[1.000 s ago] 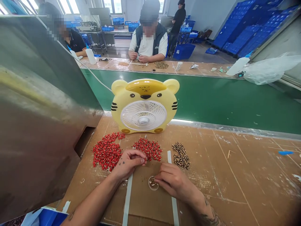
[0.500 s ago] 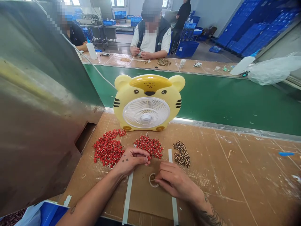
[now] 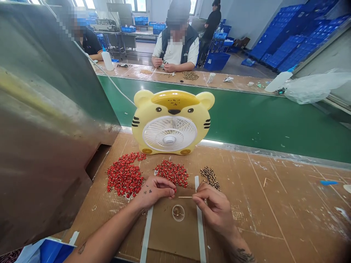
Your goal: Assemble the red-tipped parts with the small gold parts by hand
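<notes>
My left hand (image 3: 155, 190) rests on the cardboard mat (image 3: 175, 233), fingers pinched on a small red piece at the near edge of the middle red pile (image 3: 172, 172). My right hand (image 3: 216, 208) pinches a thin wooden stick (image 3: 185, 197) that points left toward the left fingertips. A small clear round dish (image 3: 178, 212) lies on the mat between and just below both hands. A larger heap of red pieces (image 3: 124, 177) lies to the left, and a pile of brown-and-white beads (image 3: 210, 176) lies just beyond my right hand.
A yellow tiger-shaped desk fan (image 3: 172, 122) stands behind the piles. A tall metal panel (image 3: 46, 120) walls off the left. A green conveyor belt (image 3: 260, 117) runs across, with other people seated at the far bench. A blue object (image 3: 55, 252) sits at the near left.
My right hand lifted off the clear dish and moved up and right, now holding the stick level toward my left fingertips. My left hand barely moved.
</notes>
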